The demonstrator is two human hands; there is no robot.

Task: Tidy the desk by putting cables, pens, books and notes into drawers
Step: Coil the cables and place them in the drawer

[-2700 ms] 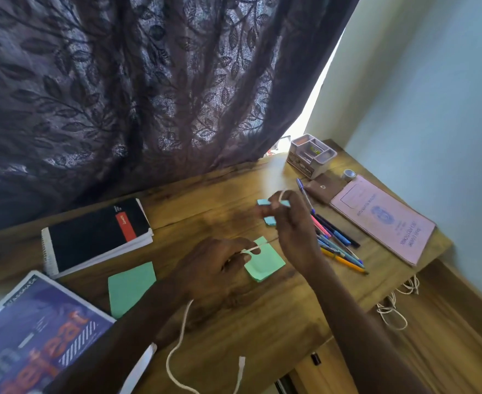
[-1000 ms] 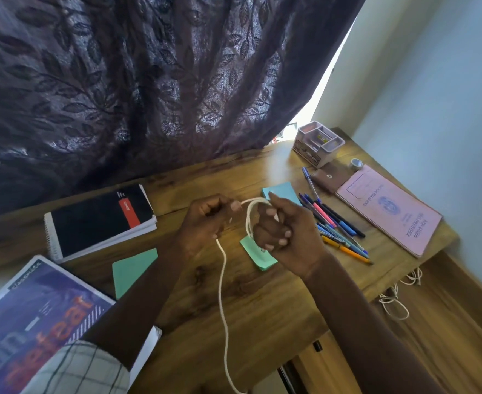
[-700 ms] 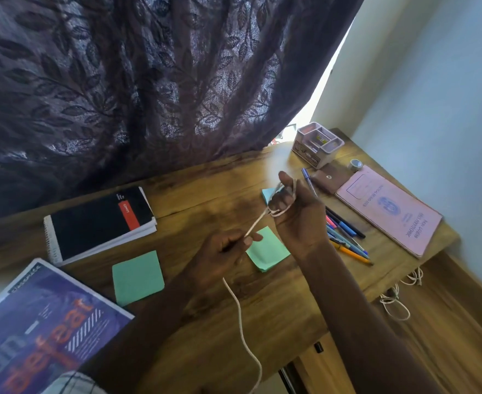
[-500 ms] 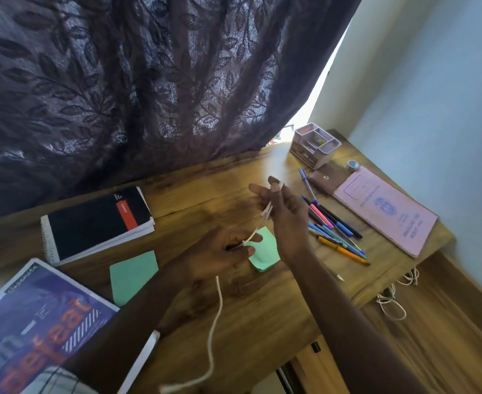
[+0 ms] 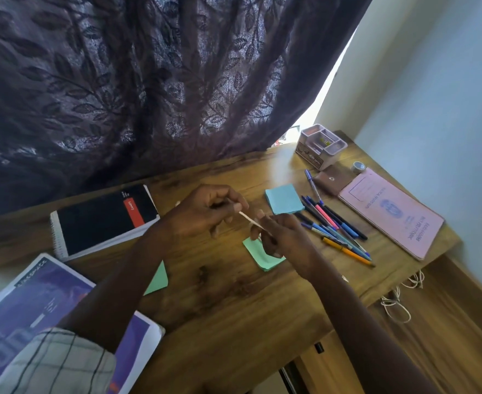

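Both hands hold a thin white cable (image 5: 248, 218) over the middle of the wooden desk (image 5: 234, 308). My left hand (image 5: 205, 213) pinches one stretch of it. My right hand (image 5: 279, 237) is closed around the rest, so most of the cable is hidden in that fist. Only a short taut piece shows between the two hands. Under my right hand lies a green sticky-note pad (image 5: 258, 255). A blue note pad (image 5: 284, 199) and several pens (image 5: 333, 228) lie to the right.
A black spiral notebook (image 5: 103, 218) and a purple magazine (image 5: 35, 317) lie at left, another green note (image 5: 157, 280) under my left arm. A pink booklet (image 5: 390, 211), brown pouch (image 5: 332, 180), tape roll (image 5: 358, 166) and organiser box (image 5: 321, 145) sit far right. A second white cable (image 5: 396, 302) lies on the floor.
The long loose end that hung off the desk's front edge has been drawn up into my right hand. My left hand has risen and moved back toward the curtain.
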